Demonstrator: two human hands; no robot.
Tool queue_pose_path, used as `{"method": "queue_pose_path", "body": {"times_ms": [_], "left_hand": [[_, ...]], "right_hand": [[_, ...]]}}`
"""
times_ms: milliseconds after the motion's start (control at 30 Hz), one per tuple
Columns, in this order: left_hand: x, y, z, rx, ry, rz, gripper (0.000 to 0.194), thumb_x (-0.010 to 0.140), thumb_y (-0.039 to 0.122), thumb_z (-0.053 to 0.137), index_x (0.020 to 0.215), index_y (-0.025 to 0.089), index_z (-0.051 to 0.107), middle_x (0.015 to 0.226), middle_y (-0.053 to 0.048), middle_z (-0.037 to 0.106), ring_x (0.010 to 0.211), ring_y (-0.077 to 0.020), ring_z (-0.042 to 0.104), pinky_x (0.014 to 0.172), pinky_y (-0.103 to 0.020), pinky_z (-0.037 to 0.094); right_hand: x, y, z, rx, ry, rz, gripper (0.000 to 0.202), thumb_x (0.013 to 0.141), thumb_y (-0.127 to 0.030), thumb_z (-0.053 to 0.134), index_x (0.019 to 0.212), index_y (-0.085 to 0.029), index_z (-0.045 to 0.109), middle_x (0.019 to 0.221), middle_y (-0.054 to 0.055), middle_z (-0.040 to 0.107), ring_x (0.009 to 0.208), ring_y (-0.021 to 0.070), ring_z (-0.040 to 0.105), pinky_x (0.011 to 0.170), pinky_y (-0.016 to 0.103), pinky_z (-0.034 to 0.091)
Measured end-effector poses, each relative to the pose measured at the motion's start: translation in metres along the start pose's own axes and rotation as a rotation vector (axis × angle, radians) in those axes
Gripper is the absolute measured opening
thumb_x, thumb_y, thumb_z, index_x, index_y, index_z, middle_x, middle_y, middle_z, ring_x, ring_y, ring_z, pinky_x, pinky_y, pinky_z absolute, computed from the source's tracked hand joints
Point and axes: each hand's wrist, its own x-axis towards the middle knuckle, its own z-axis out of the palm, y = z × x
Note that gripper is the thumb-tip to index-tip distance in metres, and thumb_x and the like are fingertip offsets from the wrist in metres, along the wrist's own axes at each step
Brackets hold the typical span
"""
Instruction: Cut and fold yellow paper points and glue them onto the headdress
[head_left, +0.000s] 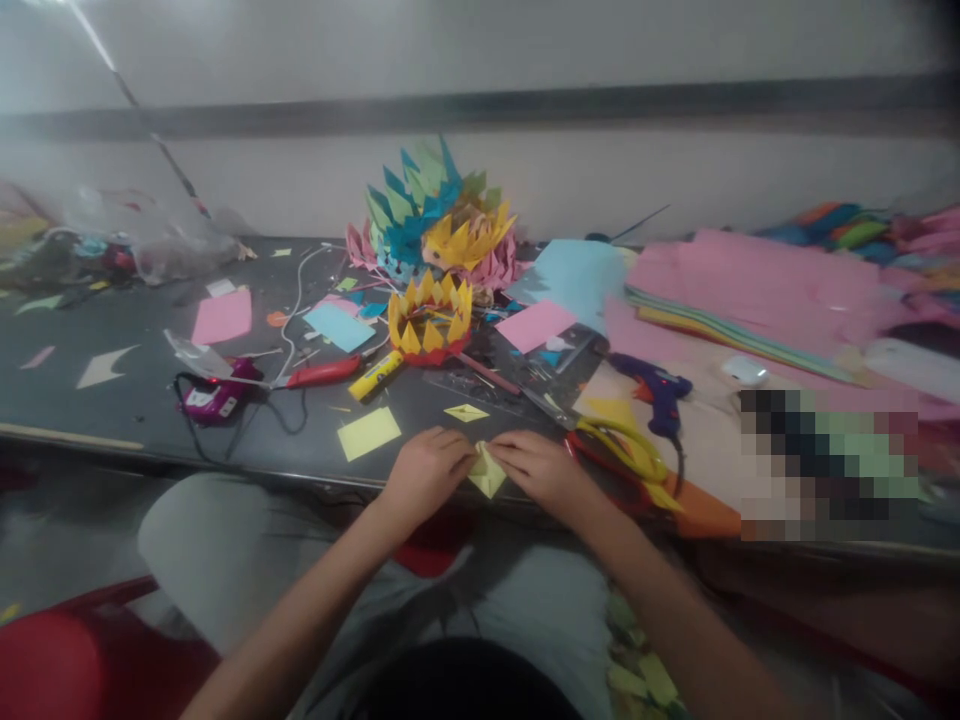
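Between the pinching fingertips of the left hand (429, 472) and right hand (546, 474), the folded yellow paper (489, 474) sits at the counter's (285, 452) near edge, its point toward the person, neither hand nearer.

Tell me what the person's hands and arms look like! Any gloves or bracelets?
The left hand and right hand wear no gloves. No sleeve, watch or bracelet shows on the left forearm or right forearm. It's too blurry to tell about rings.
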Motion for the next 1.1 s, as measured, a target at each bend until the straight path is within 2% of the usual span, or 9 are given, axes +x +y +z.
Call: {"method": "queue_pose_path", "body": {"times_ms": [167, 367, 667, 1100], "left_hand": [[-0.003, -0.006, -0.002, -0.026, -0.015, 0.123, 0.015, 0.088, 0.020, 0.050, 0.092, 0.018, 0.064, 0.093, -0.004, 0.068, 0.085, -0.0153, 0.059, 0.079, -0.029, 0.047], [-0.004, -0.008, -0.004, 0.057, -0.061, 0.197, 0.019, 0.090, 0.022, 0.047, 0.093, 0.017, 0.065, 0.094, -0.007, 0.067, 0.087, -0.0159, 0.059, 0.077, -0.030, 0.047], [-0.002, -0.003, -0.014, 0.073, -0.154, 0.195, 0.020, 0.090, 0.023, 0.046, 0.095, 0.019, 0.064, 0.102, -0.004, 0.066, 0.090, -0.0160, 0.057, 0.074, -0.030, 0.045], [-0.006, -0.005, -0.008, 0.100, -0.134, 0.188, 0.021, 0.091, 0.024, 0.045, 0.101, 0.018, 0.062, 0.103, -0.004, 0.066, 0.095, -0.0169, 0.056, 0.079, -0.031, 0.043]], "right_hand": [[-0.002, 0.002, 0.002, 0.021, 0.009, 0.001, 0.025, 0.091, -0.021, 0.040, 0.091, -0.015, 0.065, 0.088, 0.006, 0.066, 0.080, 0.0156, 0.059, 0.072, 0.028, 0.050], [-0.001, 0.006, 0.001, 0.025, -0.040, -0.069, 0.023, 0.090, -0.020, 0.042, 0.094, -0.014, 0.064, 0.090, 0.007, 0.064, 0.083, 0.0158, 0.058, 0.076, 0.028, 0.050], [0.000, 0.009, 0.000, 0.034, -0.078, -0.081, 0.026, 0.091, -0.021, 0.040, 0.096, -0.016, 0.065, 0.092, 0.008, 0.064, 0.085, 0.0156, 0.058, 0.078, 0.029, 0.050], [0.001, 0.011, 0.001, 0.060, -0.099, -0.066, 0.027, 0.091, -0.021, 0.040, 0.095, -0.016, 0.065, 0.093, 0.007, 0.065, 0.085, 0.0151, 0.057, 0.079, 0.029, 0.049]]}}
